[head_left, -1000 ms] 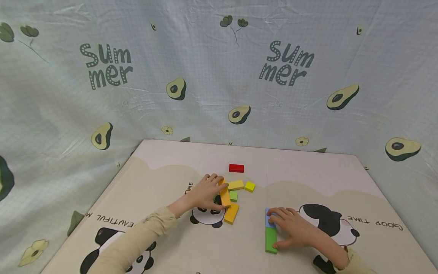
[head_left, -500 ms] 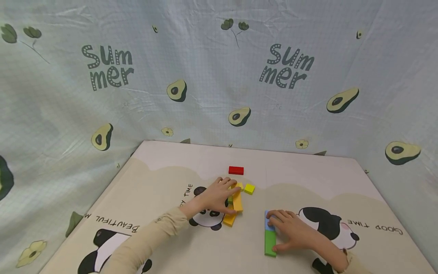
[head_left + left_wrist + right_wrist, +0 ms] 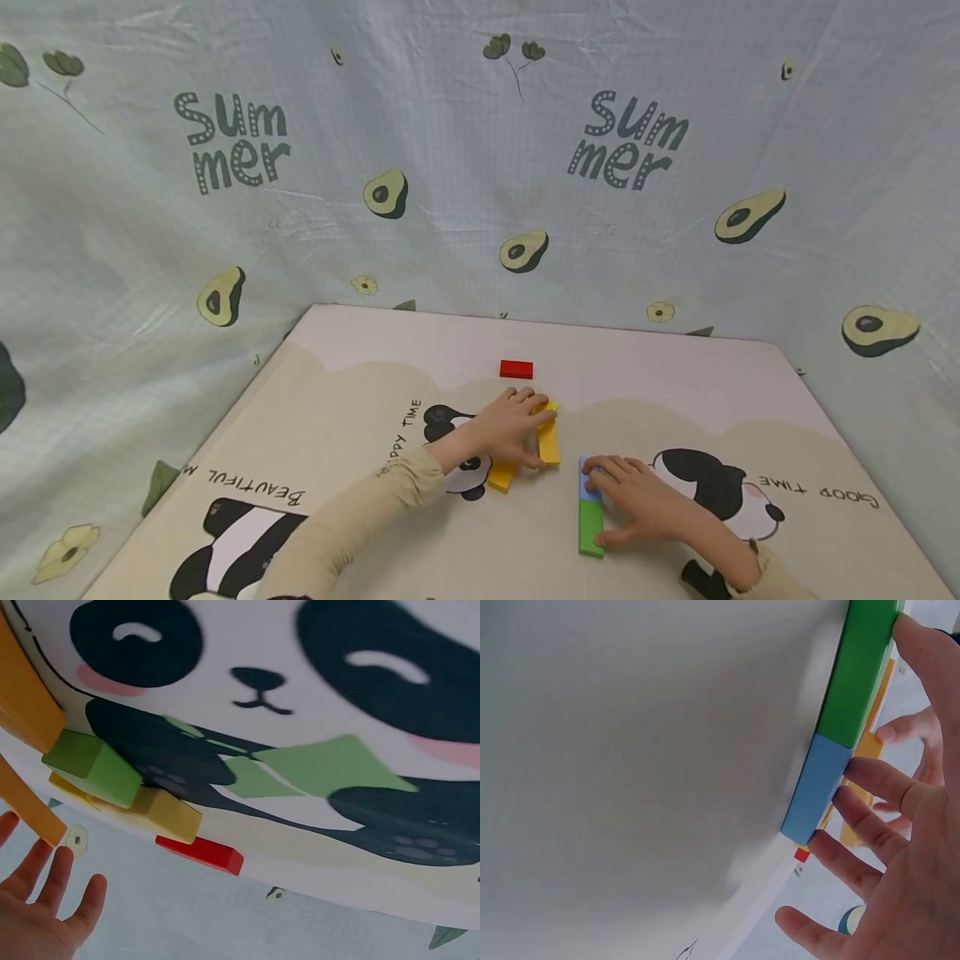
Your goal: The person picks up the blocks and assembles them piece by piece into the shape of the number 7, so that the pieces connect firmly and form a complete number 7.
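In the head view my left hand (image 3: pixel 510 427) pinches an orange block (image 3: pixel 549 442) lengthwise, fingers at its far end and thumb at its near end. Beneath that hand a second orange block (image 3: pixel 502 476) lies on the table, partly covered. The left wrist view shows a light green block (image 3: pixel 94 769) and a pale yellow block (image 3: pixel 154 814) there too. My right hand (image 3: pixel 645 500) rests beside a blue block (image 3: pixel 588 483) and a green block (image 3: pixel 590 529) set end to end. Its fingertips touch the blue one's side, its thumb the green one's.
A red block (image 3: pixel 517 369) lies farther back on the table. Panda prints and lettering cover the pale tabletop (image 3: pixel 450 550). Behind it hangs a cloth (image 3: pixel 450 125) with avocado prints.
My left hand has carried the orange block rightward, away from the pile and toward the blue and green blocks. The right hand keeps its place.
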{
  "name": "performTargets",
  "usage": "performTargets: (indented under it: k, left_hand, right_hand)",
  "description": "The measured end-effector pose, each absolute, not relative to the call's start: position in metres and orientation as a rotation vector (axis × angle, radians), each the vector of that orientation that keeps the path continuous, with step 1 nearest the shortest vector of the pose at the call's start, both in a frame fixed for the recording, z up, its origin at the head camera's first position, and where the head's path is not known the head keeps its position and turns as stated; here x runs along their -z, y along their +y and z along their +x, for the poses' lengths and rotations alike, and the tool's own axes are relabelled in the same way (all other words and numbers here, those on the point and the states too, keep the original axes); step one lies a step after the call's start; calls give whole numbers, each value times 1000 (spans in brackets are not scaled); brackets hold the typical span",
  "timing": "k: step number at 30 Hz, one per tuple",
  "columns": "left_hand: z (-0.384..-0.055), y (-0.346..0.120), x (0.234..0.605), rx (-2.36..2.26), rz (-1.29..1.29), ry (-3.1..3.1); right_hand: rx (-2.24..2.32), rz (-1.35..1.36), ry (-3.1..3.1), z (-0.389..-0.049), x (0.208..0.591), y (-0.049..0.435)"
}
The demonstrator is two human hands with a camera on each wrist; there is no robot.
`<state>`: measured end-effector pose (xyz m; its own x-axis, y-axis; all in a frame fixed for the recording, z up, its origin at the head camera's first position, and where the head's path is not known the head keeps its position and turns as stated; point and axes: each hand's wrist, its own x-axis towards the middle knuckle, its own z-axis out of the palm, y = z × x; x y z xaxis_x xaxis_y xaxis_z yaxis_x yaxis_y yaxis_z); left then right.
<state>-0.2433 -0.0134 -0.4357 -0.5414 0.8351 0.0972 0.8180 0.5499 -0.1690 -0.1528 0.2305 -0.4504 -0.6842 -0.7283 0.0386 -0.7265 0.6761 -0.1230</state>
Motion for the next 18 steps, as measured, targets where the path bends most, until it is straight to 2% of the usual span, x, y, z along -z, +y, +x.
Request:
performTargets:
  k: [8,18]
  left_hand:
    - [-248,3,430,-139,-1435,-2633]
    - [-258,19,441,-130,-1414,-2650]
  right_hand:
    - [206,-1211,2852,-156,449,231]
    - [223,-1185,2829,-153,449,230]
